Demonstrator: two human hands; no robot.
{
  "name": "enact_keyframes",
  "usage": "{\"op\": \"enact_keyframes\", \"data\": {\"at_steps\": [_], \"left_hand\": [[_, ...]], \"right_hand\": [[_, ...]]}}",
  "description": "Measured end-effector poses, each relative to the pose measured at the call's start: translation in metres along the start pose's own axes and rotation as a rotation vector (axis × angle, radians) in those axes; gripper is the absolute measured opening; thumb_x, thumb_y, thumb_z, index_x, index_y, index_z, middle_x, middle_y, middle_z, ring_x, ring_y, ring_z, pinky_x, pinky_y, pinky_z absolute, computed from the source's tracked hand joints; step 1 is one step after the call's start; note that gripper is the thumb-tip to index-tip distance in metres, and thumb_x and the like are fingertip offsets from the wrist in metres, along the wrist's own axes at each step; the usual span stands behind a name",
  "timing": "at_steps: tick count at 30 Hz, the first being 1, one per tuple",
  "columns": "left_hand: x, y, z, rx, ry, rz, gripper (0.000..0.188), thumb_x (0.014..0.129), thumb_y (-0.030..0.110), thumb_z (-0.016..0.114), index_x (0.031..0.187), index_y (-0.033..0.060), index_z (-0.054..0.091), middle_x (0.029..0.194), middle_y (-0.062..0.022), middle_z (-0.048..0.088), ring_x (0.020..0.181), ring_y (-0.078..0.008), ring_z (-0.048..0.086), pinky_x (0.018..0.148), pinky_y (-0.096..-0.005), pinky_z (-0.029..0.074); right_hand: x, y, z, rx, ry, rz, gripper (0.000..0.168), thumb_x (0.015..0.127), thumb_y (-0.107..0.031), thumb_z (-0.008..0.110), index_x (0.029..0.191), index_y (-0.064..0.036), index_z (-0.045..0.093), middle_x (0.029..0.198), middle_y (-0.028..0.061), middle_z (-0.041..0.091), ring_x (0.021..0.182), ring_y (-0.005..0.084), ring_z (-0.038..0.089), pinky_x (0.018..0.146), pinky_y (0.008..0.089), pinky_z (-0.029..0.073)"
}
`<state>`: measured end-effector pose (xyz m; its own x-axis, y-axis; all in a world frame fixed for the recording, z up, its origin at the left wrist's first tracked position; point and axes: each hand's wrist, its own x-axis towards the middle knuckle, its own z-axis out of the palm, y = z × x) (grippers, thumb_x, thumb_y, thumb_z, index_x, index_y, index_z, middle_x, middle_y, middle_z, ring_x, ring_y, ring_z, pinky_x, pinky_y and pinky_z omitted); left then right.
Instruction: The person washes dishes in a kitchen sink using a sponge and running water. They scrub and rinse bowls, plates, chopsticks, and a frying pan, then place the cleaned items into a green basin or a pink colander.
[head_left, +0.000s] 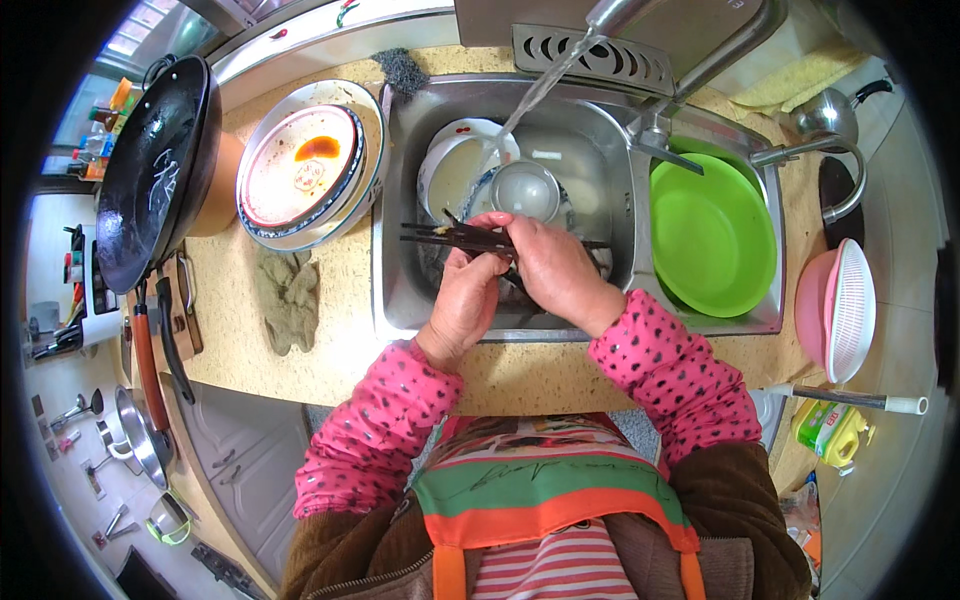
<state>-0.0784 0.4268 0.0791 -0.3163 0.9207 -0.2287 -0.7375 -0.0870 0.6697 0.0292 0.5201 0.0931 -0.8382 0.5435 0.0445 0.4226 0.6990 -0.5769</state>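
Note:
Both hands are gripping a bundle of dark chopsticks (457, 237) over the front half of a steel sink basin (619, 187). My left hand (471, 292) holds the bundle from below and my right hand (559, 262) closes over it from above. Their tips stick out to the left, with a pale scrap on them. Behind the hands, water (536, 94) pours from the faucet (619, 13) into a white bowl (439, 169) holding cloudy water. A small clear bowl (525, 191) sits beside it. What lies under my hands is partly hidden.
Left of the sink stand stacked dirty plates (281, 176), a greenish cloth (289, 300) and black woks (154, 176) with handles jutting forward. A steel wool scourer (401, 71) lies behind. The right basin holds a green plastic tub (712, 240); a pink-and-white colander (844, 311) stands farther right.

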Motion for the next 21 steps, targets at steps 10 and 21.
{"op": "enact_keyframes", "data": {"at_steps": [10, 21], "left_hand": [[0.020, 0.054, 0.018, 0.052, 0.259, 0.357, 0.033, 0.100, 0.034, 0.046, 0.080, 0.0082, 0.046, 0.075, -0.0014, 0.044, 0.074, -0.0150, 0.043, 0.079, -0.0336, 0.041], [0.022, 0.048, 0.015, 0.220, 0.084, 0.333, 0.033, 0.099, 0.034, 0.050, 0.077, 0.0092, 0.044, 0.066, -0.0009, 0.044, 0.063, -0.0126, 0.047, 0.065, -0.0293, 0.042]], "right_hand": [[0.020, 0.004, -0.010, 0.201, 0.024, -0.196, 0.021, 0.082, -0.003, 0.055, 0.102, -0.005, 0.050, 0.092, 0.0201, 0.060, 0.087, 0.0407, 0.059, 0.071, 0.0461, 0.048], [0.019, 0.002, 0.002, 0.372, -0.311, -0.052, 0.032, 0.084, -0.020, 0.065, 0.104, 0.002, 0.052, 0.090, 0.0218, 0.060, 0.088, 0.0376, 0.060, 0.077, 0.0421, 0.047]]}}
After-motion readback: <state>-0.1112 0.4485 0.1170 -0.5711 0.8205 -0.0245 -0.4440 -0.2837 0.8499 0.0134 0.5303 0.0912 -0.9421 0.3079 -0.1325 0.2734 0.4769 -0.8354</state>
